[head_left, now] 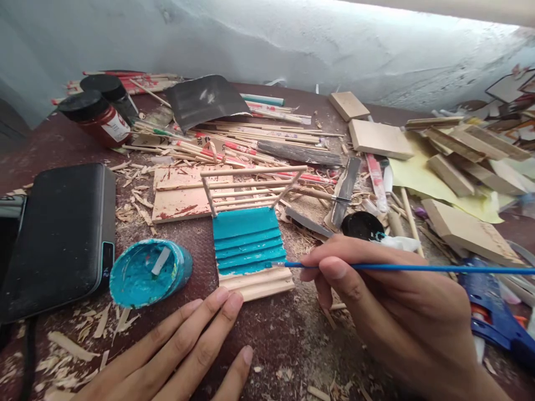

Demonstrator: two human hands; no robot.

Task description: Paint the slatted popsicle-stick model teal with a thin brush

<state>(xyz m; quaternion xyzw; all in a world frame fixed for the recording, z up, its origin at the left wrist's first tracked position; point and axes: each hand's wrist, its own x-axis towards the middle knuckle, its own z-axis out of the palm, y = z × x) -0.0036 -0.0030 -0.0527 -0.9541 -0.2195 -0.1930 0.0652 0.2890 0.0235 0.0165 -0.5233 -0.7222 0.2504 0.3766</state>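
Note:
A small wooden model bench point(248, 236) stands on the table, its slatted back rising at the far side. Turquoise paint covers most of its ridged seat, while the front strips show bare wood. My right hand point(388, 301) pinches a thin blue paintbrush point(393, 268), whose tip touches the seat at the edge of the paint. Fingers outstretched, my left hand point(184, 345) rests its fingertips against the near left corner of the bench. Left of the bench sits an open paint jar point(150, 273) of turquoise paint with a pale chip inside.
A black power bank point(62, 234) lies at the left. Two dark-lidded jars point(98, 117) stand behind it. Sticks, sandpaper point(209, 103) and shavings cover the back. Wood blocks point(380, 139) and a blue glue gun point(493, 312) lie at the right, near a black lid point(361, 225).

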